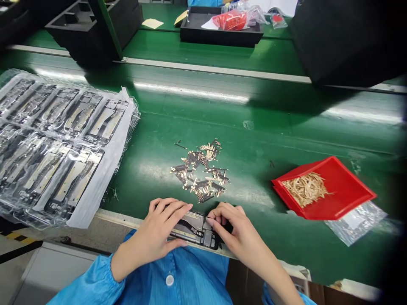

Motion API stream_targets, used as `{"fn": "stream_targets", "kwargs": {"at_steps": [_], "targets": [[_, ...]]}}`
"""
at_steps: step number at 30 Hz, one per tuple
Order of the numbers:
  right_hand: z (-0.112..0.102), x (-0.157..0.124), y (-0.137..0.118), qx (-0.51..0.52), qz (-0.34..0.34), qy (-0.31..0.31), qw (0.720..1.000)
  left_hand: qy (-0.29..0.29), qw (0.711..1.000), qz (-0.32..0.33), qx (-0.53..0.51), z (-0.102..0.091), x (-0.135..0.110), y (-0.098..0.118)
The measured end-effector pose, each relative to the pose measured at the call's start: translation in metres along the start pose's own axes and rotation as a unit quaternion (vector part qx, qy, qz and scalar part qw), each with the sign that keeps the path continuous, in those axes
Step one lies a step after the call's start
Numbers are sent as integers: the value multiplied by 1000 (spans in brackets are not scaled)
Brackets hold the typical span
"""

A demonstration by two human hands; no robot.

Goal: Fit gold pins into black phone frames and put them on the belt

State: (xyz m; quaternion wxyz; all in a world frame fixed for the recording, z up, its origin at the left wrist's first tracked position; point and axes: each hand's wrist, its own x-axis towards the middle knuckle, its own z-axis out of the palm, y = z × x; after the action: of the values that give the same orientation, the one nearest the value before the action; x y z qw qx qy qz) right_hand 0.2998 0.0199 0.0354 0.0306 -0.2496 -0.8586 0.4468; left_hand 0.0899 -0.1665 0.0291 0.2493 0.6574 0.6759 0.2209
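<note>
A dark phone mid-frame (193, 228) with grey metal plates and a black cable lies at the table's front edge. My left hand (163, 226) spans its left part, fingers along the far edge and thumb at the near edge. At the frame's right end, my right hand (230, 222) has thumb and forefinger pinched together; anything between the fingertips is hidden or too small to name. Just beyond both hands lies a loose pile of small thin black strips with gold-coloured ends (203, 169).
Clear plastic trays (124, 146) of similar phone frames are stacked at left. A red scoop-like tray (346, 186) with thin tan pieces (305, 188) stands at right, a clear plastic bag (358, 222) partly beneath it. Beyond a metal rail sits a black tray (219, 37) with red bagged items.
</note>
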Motion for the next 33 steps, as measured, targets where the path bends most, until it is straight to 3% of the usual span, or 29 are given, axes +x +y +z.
{"fn": "stream_targets", "kwargs": {"at_steps": [9, 20, 23, 26, 28, 30, 33], "targets": [[2, 0, 3, -2, -5, 7, 1000, 1, 1000, 1, 5, -1, 1, 0], [8, -4, 6, -58, -58, 28, 996, 12, 1000, 13, 1, -2, 2, 2], [15, -10, 10, -85, -75, 60, 992, 17, 999, 30, -13, -3, 4, -1], [21, -19, 10, -73, -46, 114, 990, 50, 996, 70, -40, -3, 7, -4], [23, -25, 6, -25, -9, 111, 993, 86, 990, 96, -61, -3, 8, -3], [23, -31, 0, 61, 44, 94, 993, 113, 984, 112, -83, -4, 10, 0], [21, -35, -10, 206, 127, 82, 967, 134, 978, 126, -98, -6, 12, 6]]}}
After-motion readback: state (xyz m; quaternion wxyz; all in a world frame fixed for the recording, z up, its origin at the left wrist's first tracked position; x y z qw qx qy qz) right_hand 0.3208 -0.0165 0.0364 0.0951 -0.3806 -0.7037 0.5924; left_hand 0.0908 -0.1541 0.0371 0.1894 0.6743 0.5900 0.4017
